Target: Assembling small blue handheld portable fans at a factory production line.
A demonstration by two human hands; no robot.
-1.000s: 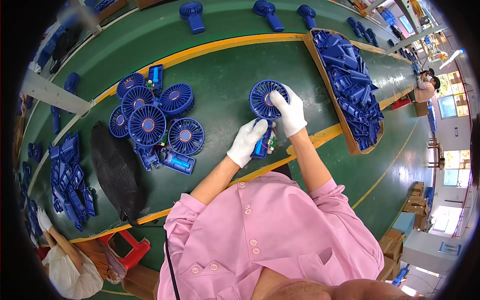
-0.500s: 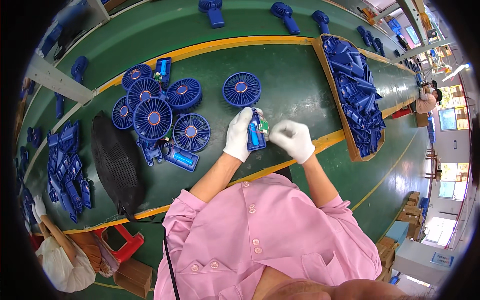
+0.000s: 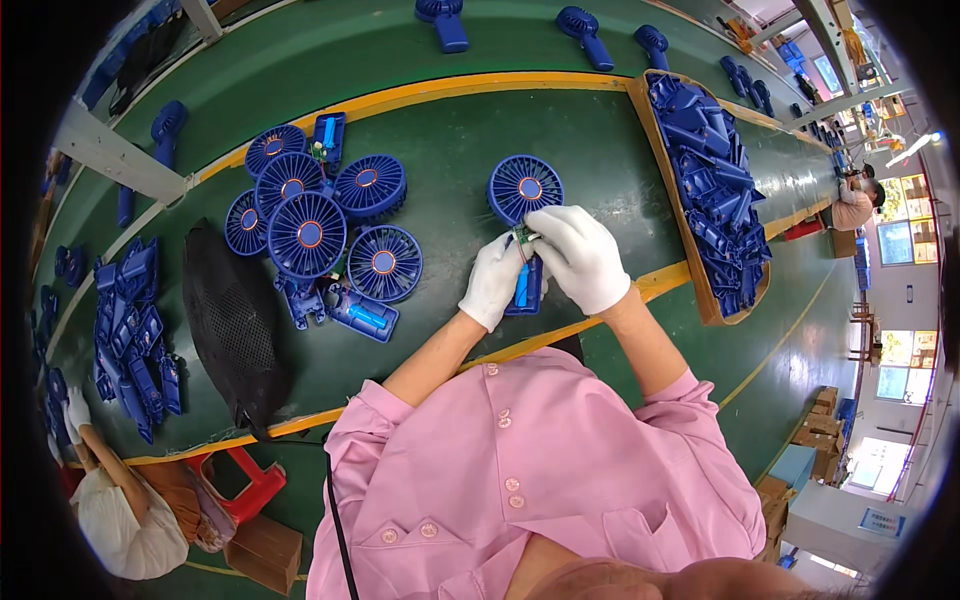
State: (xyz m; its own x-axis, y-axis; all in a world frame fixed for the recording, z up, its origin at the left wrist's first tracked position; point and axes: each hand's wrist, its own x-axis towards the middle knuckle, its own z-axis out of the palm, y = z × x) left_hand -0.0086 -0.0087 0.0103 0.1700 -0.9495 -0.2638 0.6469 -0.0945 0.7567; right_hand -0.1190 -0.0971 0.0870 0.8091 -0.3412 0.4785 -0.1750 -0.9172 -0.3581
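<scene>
In front of me is a blue handheld fan [image 3: 526, 187], its round head away from me and its opened handle toward me. A light-blue battery [image 3: 521, 285] lies in that handle. My gloved left hand [image 3: 492, 281] is closed round the handle's left side. From the right, my gloved right hand [image 3: 580, 258] pinches at a small green circuit board [image 3: 522, 236] between head and handle. Its fingertips partly cover the board, and wires there are too small to tell. To the left, several blue fan heads [image 3: 308, 235] lie clustered, some with opened handles.
A cardboard tray [image 3: 664, 200] of blue handle shells stands on the right. At left lie a black mesh bag [image 3: 232, 320] and a pile of blue shells [image 3: 130, 335]. Beyond the yellow edge, finished-looking fans [image 3: 585, 38] lie on a green belt. A co-worker's gloved hand [image 3: 76, 410] shows far left.
The fan has shifted right and its handle has turned a little. My right hand has come in from the right onto the circuit board. Fans on the far belt have moved slightly right.
</scene>
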